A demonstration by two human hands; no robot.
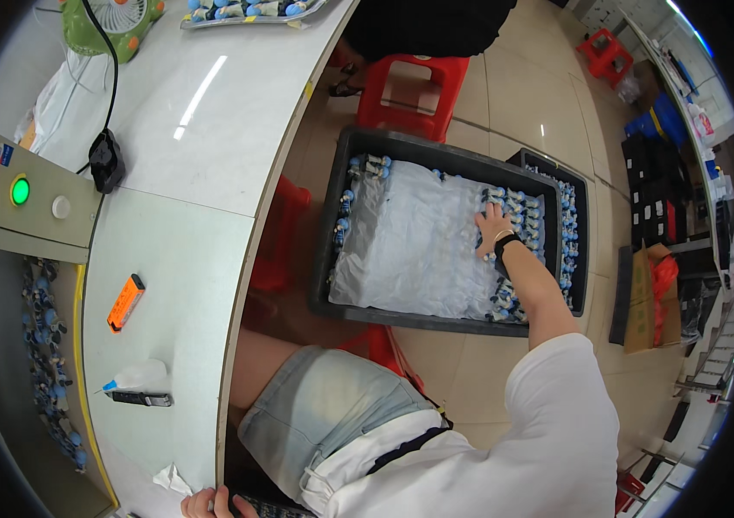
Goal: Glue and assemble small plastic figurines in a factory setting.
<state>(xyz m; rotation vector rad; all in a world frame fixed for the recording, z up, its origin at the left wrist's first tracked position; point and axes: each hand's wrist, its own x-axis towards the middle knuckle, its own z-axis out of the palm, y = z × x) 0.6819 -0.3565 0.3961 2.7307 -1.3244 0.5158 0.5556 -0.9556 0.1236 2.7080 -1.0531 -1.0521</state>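
Observation:
My right hand (492,230), wearing a dark wristband, reaches down into a large black bin (322,276). Its fingers are apart and rest at the border between a white translucent sheet (419,233) and rows of small blue-and-white figures (518,207). Whatever lies under the palm is hidden. At the lower edge of the view, my left hand (211,502) curls round the edge of the white table (177,233); the picture cuts off part of it.
A second black bin (581,250) with figures stands beyond the first. Red stools (410,95) are nearby, one under a seated person. The table holds an orange cutter (126,302), a glue bottle (142,375) and a black pen-like tool (141,398). Left is a machine (39,203) with lit buttons.

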